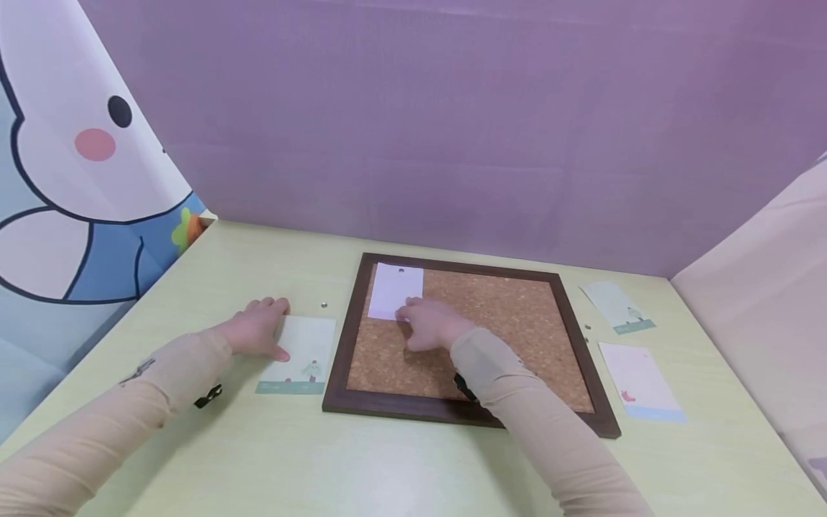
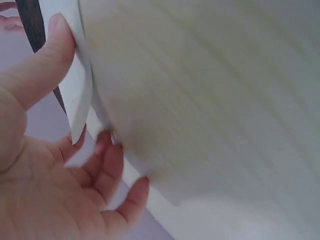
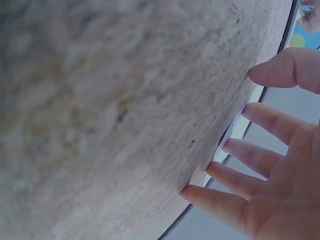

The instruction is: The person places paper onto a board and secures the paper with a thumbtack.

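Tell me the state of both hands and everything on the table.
Left hand: thumb touching the left card
Right hand: fingers spread at the board card
Corkboard: lying flat
Board card: apparently tacked at the top
Left card: edge seemingly raised
Right cards: lying apart, unpinned
Left tack: loose
Right tacks: loose

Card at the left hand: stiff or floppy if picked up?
Probably floppy: the card looks thin, and its edge bows in the left wrist view. Likely light, being apparently a single sheet. It may slide if pushed, since no pin shows on it.
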`<state>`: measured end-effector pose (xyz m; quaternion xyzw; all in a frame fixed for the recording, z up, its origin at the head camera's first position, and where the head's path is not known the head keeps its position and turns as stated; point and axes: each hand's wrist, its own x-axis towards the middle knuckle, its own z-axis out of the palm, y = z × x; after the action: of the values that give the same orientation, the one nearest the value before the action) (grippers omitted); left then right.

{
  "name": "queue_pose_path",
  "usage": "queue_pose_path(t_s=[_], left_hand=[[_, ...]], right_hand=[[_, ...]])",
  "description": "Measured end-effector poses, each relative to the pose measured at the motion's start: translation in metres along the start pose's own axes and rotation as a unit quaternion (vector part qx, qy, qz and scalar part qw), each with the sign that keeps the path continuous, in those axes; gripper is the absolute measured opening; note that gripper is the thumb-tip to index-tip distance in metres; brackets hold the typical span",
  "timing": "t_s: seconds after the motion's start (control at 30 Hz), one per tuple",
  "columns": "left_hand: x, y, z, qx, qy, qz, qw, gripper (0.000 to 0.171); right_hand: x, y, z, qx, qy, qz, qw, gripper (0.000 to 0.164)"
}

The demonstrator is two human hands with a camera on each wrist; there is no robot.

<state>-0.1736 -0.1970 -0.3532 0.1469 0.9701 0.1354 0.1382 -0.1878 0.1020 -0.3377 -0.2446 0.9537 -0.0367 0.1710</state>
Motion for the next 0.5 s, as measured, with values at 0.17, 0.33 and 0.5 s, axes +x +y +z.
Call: queue_pose_path(t_s=[0.17,0.33,0.5], left_hand=[[0.0002,-0.0008,0.0005,-0.043,-0.022,0.007,0.9988,0.078],[-0.0012,-0.0001,-0.0011,-0.060,-0.028,-0.004,0.9978,0.078],[-0.0027,-0.0006,-0.0030,-0.067,-0.025,-0.005,0.9974,0.072]], right_hand=[[0.0003,-0.0001,0.0005,-0.001,0.000,-0.001,1.000,0.058],[0.0004,-0.0002,0.0011,-0.002,0.002,-0.001,1.000,0.059],[0.0001,-0.0002,0.0016,-0.004,0.007,-0.005,1.000,0.058]])
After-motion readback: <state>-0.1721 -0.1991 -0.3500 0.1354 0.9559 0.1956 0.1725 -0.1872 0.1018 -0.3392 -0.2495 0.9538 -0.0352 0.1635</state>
